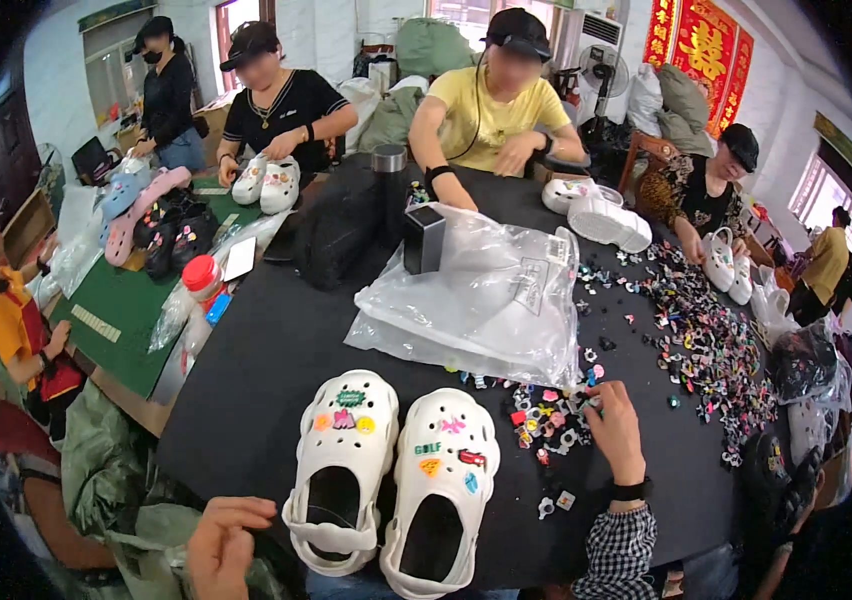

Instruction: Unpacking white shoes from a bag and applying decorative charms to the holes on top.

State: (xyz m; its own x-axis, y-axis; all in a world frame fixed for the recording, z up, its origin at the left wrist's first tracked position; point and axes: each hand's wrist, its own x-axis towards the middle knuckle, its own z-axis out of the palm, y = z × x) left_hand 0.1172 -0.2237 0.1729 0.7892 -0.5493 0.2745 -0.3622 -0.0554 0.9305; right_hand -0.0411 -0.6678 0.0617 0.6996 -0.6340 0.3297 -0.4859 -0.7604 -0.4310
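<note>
Two white clogs [346,440] stand side by side at the black table's near edge, toes pointing away. Colourful shoe charms are set in both uppers; the right clog [448,450] carries a red car charm [472,459] and an orange triangular one. Beside the left clog's heel is my left hand [224,545], fingers loosely bent and apart, nothing visible in them. My right hand [618,430] reaches over a small heap of loose charms [549,420] right of the clogs. Its fingertips are drawn together at the heap's edge; whatever they pinch is too small to make out.
A clear plastic bag [476,300] lies beyond the clogs, next to a black box [424,240] and a dark flask [389,190]. A large spread of charms [706,350] covers the table's right side. Co-workers sit around, some handling clogs [281,185]; a green-topped table [116,310] adjoins at left.
</note>
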